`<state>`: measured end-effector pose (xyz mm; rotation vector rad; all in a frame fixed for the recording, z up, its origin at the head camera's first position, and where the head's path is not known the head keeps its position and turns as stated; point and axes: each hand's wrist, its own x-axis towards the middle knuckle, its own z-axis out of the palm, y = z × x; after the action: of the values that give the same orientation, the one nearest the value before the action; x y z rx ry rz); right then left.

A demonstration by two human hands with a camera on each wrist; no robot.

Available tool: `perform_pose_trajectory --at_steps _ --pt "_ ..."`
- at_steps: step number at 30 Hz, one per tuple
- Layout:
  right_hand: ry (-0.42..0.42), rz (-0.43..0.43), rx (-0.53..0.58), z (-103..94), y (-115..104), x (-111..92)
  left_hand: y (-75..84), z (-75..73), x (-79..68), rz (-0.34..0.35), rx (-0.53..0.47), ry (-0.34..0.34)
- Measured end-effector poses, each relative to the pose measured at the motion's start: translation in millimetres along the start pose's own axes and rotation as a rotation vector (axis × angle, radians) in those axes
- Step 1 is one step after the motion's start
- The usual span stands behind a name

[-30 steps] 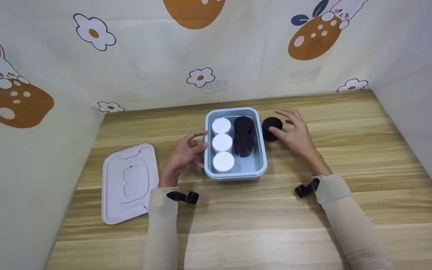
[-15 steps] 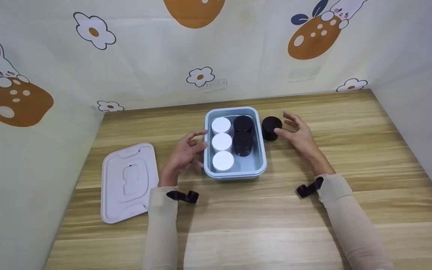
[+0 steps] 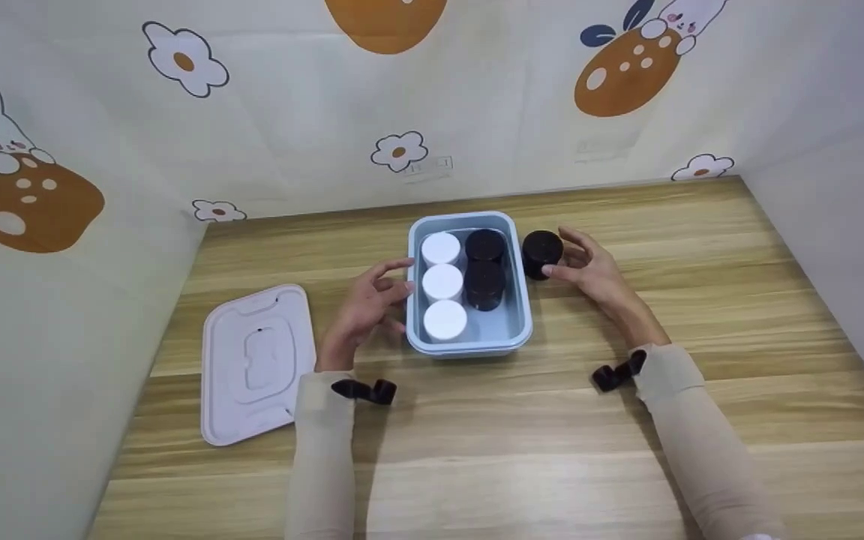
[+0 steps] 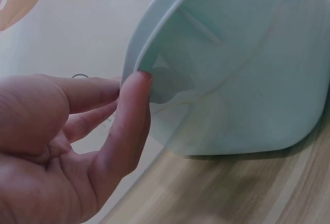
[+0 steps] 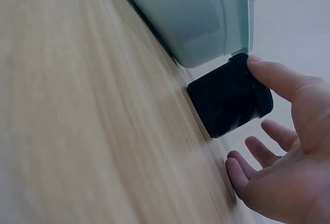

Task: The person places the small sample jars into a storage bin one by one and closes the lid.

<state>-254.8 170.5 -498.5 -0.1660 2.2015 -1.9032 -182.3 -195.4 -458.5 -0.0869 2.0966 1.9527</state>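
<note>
The black jar point(image 3: 541, 247) right of the tub point(image 3: 469, 348) seemed light, rigid, best side-held; right hand point(image 3: 598, 277) gaped wide, left hand point(image 3: 369, 301) loosely spread.

Blue tub point(image 4: 247, 80) — only partial in both wrist views

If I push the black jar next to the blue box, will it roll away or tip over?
The black jar stands upright on its flat base, so it would probably slide, not roll. It looks squat, so it seems unlikely to tip easily. The blue box beside it might block one side.
</note>
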Motion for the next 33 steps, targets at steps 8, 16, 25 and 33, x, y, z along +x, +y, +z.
perform_pose_trajectory --at_steps 8,16,25,33 --pt "-0.002 0.003 -0.089 8.7 -1.4 1.1 0.9 -0.1 0.8 -0.009 0.016 0.0" --pt "0.01 0.0 -0.15 20.4 -28.1 -13.0 -0.4 -0.8 -0.1 -0.008 0.019 -0.002" --pt "0.074 -0.016 -0.178 15.8 -0.6 3.0 -0.2 -0.9 1.0 -0.004 0.002 -0.009" --pt "0.078 -0.021 -0.171 17.2 -0.6 4.0 -0.3 -1.2 1.1 -0.02 0.004 -0.015"
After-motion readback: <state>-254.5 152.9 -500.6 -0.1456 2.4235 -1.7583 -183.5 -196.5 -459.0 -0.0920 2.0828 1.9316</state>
